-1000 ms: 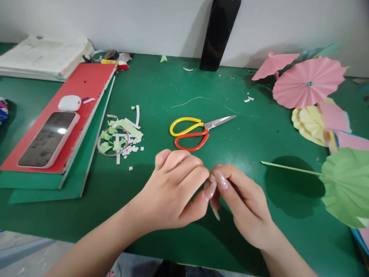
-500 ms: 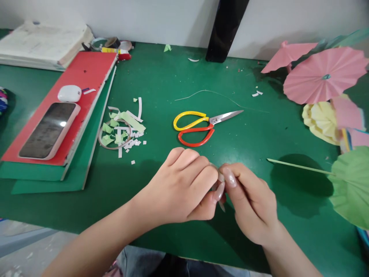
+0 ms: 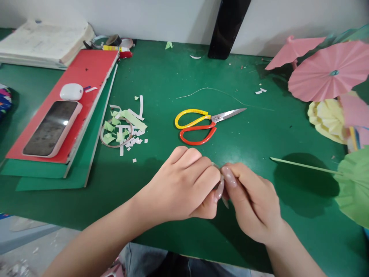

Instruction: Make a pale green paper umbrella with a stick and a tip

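My left hand (image 3: 181, 184) and my right hand (image 3: 250, 200) meet over the green table (image 3: 161, 84), fingertips pinched together on a tiny thing between them that I cannot make out. Both hands are closed with fingers curled. Just beyond them lie scissors (image 3: 206, 121) with one yellow and one red handle, blades shut and pointing right. A thin wire (image 3: 219, 93) curves across the table behind the scissors.
Paper scraps and a tape ring (image 3: 122, 130) lie to the left. A phone (image 3: 52, 129) and white earbud case (image 3: 71, 92) rest on a red board (image 3: 86, 77). Pink (image 3: 328, 71), yellow (image 3: 328, 119) and green (image 3: 354, 188) paper umbrellas crowd the right side. A black stand (image 3: 227, 27) leans at the wall.
The hands have stayed pinched together, shifting slightly right and up in view as the camera tilted; the small piece seen hanging below the fingers earlier is now mostly hidden.
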Motion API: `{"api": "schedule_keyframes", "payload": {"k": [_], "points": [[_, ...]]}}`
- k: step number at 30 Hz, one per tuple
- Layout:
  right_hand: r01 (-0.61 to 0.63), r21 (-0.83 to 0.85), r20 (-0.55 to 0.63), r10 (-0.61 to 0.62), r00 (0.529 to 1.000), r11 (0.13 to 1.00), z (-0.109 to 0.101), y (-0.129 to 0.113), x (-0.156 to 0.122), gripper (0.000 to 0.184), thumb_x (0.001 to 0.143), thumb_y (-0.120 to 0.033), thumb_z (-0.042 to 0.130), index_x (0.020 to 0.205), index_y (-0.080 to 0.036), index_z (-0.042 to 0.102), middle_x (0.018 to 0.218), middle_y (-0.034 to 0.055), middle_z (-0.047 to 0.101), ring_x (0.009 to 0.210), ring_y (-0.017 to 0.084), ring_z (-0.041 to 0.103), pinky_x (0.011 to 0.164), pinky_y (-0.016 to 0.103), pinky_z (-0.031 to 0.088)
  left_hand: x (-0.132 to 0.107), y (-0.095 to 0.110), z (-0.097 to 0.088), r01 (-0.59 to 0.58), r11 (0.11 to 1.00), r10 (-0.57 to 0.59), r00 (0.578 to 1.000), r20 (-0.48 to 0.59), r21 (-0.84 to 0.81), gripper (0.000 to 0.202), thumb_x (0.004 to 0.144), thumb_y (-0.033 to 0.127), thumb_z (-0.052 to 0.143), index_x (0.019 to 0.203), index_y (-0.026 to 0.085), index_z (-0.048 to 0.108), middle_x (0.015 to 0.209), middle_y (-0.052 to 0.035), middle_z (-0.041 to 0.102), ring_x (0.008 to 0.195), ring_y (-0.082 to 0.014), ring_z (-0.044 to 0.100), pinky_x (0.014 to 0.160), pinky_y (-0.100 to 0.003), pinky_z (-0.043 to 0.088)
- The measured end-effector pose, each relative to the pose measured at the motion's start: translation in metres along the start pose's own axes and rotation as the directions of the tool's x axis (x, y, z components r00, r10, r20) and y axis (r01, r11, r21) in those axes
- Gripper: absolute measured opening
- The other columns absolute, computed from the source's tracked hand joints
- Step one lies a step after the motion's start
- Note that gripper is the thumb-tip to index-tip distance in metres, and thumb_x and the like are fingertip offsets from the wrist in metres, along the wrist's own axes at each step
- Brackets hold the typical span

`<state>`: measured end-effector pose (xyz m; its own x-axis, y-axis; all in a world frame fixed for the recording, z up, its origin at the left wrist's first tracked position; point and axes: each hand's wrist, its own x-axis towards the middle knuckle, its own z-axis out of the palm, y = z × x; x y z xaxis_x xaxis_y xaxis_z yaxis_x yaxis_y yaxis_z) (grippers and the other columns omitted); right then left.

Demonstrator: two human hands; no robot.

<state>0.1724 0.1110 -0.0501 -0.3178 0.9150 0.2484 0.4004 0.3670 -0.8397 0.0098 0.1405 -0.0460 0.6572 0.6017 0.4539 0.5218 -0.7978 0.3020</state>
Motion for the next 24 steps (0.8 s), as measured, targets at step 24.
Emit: {"api": "schedule_keyframes", "payload": {"k": [24], "points": [[0.047, -0.103, 0.032, -0.044, 0.999, 0.994, 0.0001, 0.0053, 0.0001, 0.024, 0.095, -0.013, 0.037, 0.073, -0.023, 0.038, 0.054, -0.0041, 0.044, 0.043, 0.010, 0.040, 0.043, 0.026, 0.027, -0.0012, 0.0019, 0.0023, 0.000, 0.999, 0.003, 0.998, 0.069, -0.042, 0.022, 0.079, 0.008, 0.037, 0.062, 0.017, 0.045, 0.057, -0.0016, 0.051, 0.062, -0.0161, 0.040, 0.059, -0.032, 0.033]]}}
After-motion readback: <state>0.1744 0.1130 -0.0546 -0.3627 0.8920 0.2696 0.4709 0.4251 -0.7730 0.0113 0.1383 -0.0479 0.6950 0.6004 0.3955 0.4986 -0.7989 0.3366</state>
